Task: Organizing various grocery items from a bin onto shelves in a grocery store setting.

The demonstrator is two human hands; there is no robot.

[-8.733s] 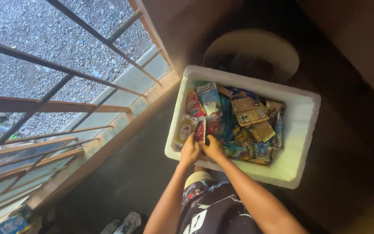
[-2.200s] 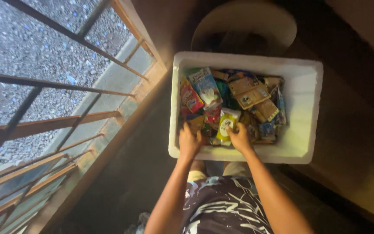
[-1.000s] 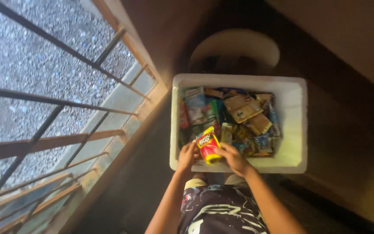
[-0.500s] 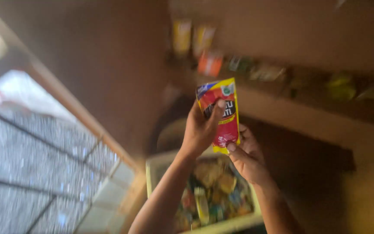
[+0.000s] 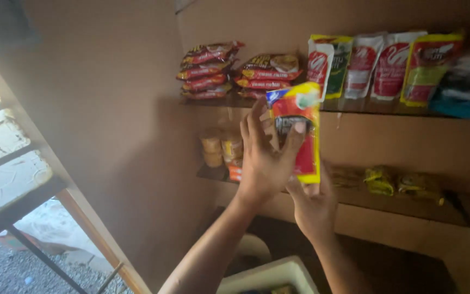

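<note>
Both hands hold one red and yellow pouch [image 5: 300,133] upright in front of the shelves. My left hand [image 5: 262,158] wraps its left edge, thumb across the front. My right hand [image 5: 314,204] grips its bottom from below. The pouch's top reaches the level of the upper glass shelf [image 5: 365,106], just left of a row of upright pouches [image 5: 376,65].
Two stacks of red and yellow packets [image 5: 235,68] lie at the upper shelf's left end. The lower shelf [image 5: 398,201] carries small jars [image 5: 221,147] and yellow packets [image 5: 401,182]. A white foam box [image 5: 267,275] sits below. A barred window [image 5: 12,179] is at left.
I took the pouch out of the foam box and raised it with both hands to shelf height. My view swung up from the box to the shelves.
</note>
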